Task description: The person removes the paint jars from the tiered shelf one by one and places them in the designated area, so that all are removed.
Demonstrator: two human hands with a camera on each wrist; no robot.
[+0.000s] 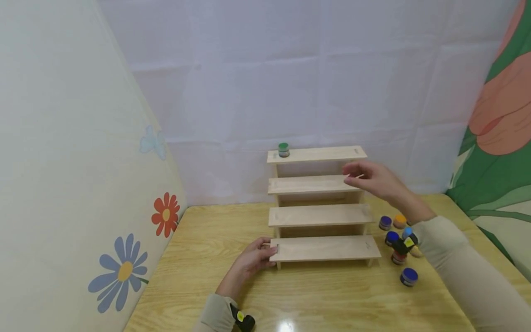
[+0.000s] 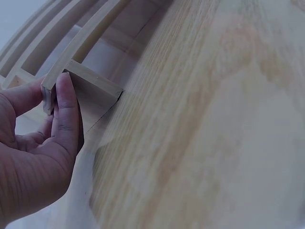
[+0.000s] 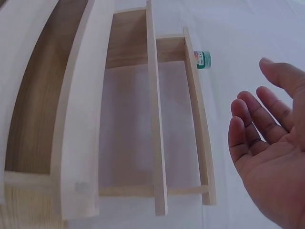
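A wooden four-step display stand [image 1: 323,249] rises on the table in the head view. My left hand [image 1: 252,258] pinches the left end of its lowest board; the left wrist view shows the thumb and fingers [image 2: 66,109] on either side of that board's end. One small green-topped paint jar [image 1: 284,150] sits at the left end of the top board, also visible as a green jar [image 3: 204,59] in the right wrist view. With nothing in it, my right hand [image 1: 375,181] hovers by the right side of the upper boards, its fingers loosely bent.
Several small paint jars stand right of the stand, among them a dark blue jar [image 1: 409,277], an orange jar [image 1: 400,221] and a red jar [image 1: 399,257] partly behind the wrist camera. A white cloth [image 1: 249,101] hangs behind; printed panels flank the wooden table [image 1: 199,276].
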